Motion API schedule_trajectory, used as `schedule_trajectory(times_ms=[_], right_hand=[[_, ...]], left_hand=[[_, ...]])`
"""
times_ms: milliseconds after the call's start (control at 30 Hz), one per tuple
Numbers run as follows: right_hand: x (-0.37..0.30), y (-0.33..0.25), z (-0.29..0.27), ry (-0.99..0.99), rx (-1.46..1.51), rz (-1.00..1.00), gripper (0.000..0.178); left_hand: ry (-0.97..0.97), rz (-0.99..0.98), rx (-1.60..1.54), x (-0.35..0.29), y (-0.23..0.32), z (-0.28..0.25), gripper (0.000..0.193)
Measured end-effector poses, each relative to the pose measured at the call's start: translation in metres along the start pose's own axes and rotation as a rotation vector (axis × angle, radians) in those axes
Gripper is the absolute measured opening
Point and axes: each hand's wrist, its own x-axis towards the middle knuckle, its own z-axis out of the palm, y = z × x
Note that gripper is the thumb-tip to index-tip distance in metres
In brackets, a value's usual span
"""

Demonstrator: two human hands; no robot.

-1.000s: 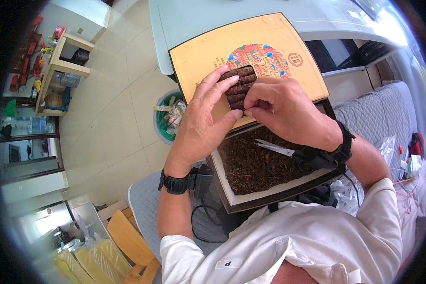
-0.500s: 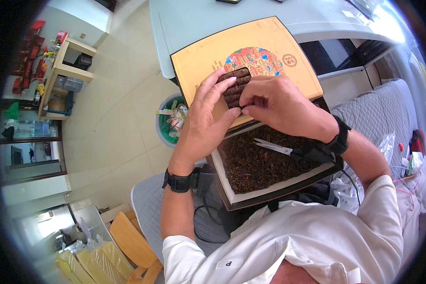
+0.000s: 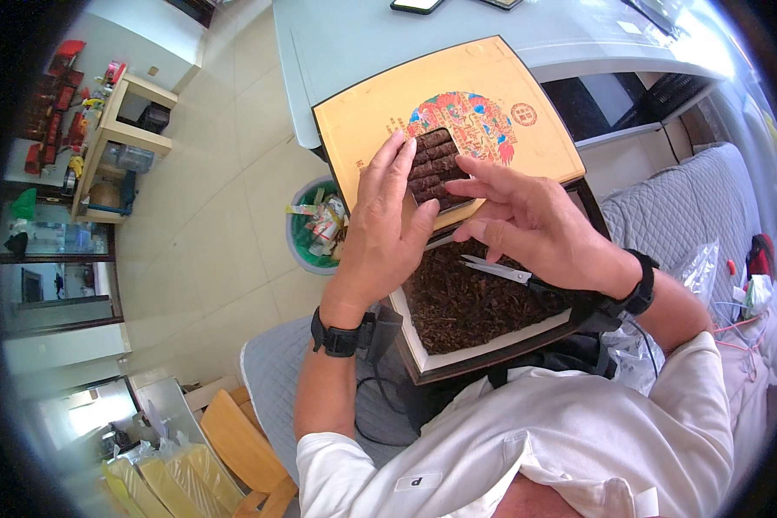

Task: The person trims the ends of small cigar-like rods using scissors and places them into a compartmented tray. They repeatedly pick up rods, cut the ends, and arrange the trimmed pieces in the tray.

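Note:
A small rectangular tin (image 3: 415, 197) with a thin dark edge holds several dark brown rolls (image 3: 434, 162), laid side by side. It rests on a yellow box lid (image 3: 371, 108) printed with a colourful round picture. My left hand (image 3: 378, 233) grips the tin's left side, fingers at its upper corner and thumb at the lower one. Just right of the tin, my right hand (image 3: 548, 229) is open, fingers apart and holding nothing. Below my hands, dark brown shredded leaf (image 3: 457, 311) fills an open box (image 3: 412, 337). Scissors (image 3: 497, 269) lie on the shreds, their handles partly hidden.
A bin (image 3: 292, 233) with a green liner and wrappers stands on the floor left of the lid. Beyond the lid is a pale blue table (image 3: 337, 52). A quilted grey seat (image 3: 691, 194) lies to the right, with clear plastic bags (image 3: 634, 354) near my right arm.
My right hand has come off the rolls, moved a little right and down, and spread its fingers. My left hand keeps its place at the tin.

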Motion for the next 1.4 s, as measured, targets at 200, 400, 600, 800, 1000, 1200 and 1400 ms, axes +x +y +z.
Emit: schedule_trajectory(times_ms=[200, 400, 600, 800, 1000, 1200, 1400], right_hand=[[-0.002, 0.008, -0.001, -0.08, -0.114, -0.048, 0.062], [-0.004, 0.013, 0.005, -0.048, -0.039, -0.069, 0.064], [-0.001, 0.01, -0.004, -0.113, -0.358, -0.087, 0.061], [0.0, 0.008, -0.002, -0.061, -0.81, -0.429, 0.06], [0.002, 0.007, 0.0, -0.169, -1.065, -0.462, 0.07], [0.002, 0.009, -0.002, -0.156, -1.17, -0.523, 0.068], [0.004, 0.01, -0.004, -0.149, -1.178, -0.532, 0.066]], left_hand=[[-0.025, -0.005, 0.029, 0.0, 0.004, 0.003, 0.067], [-0.064, 0.028, 0.128, -0.001, 0.009, 0.006, 0.068], [-0.028, 0.038, 0.103, -0.001, 0.011, 0.011, 0.067], [-0.027, 0.064, 0.151, 0.0, 0.012, 0.008, 0.065], [-0.009, 0.076, 0.175, 0.001, 0.012, 0.007, 0.066], [-0.016, 0.05, 0.188, 0.001, 0.013, 0.01, 0.065], [-0.009, 0.045, 0.153, 0.001, 0.012, 0.013, 0.065]])
